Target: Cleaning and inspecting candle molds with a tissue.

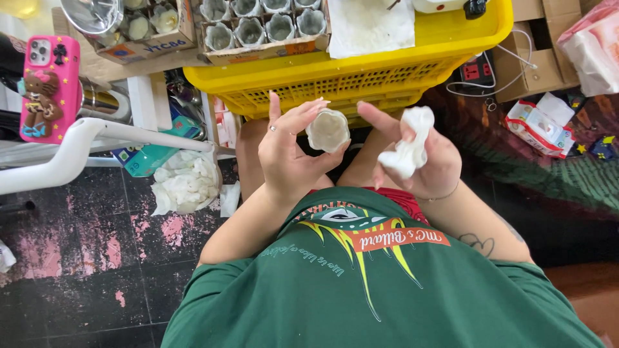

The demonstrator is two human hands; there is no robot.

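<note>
I hold my two hands up in front of my chest, just under the edge of the yellow crate (361, 84). My left hand (290, 154) is raised with the palm turned to the right. Its thumb and the curled fingers close on a small white cup with a wavy rim (327, 130), and the open mouth of the cup looks up at me. The index finger of this hand stands straight up, free, and there is a ring on one finger. My forearm comes up from the lower left, bent at the elbow.

My right hand (422, 158) is just beside the cup, not touching it as far as I can see. It is closed around a crumpled white tissue (407, 147), which sticks out above and below the fingers. The index finger points to the left, toward the cup. A thin bracelet lies at the wrist.

On the crate there is a cardboard box with more cups (261, 26) in compartments. On the dark floor at my left lies a pile of used tissues (184, 183). A pink phone (50, 87) stands on a holder at the far left.
</note>
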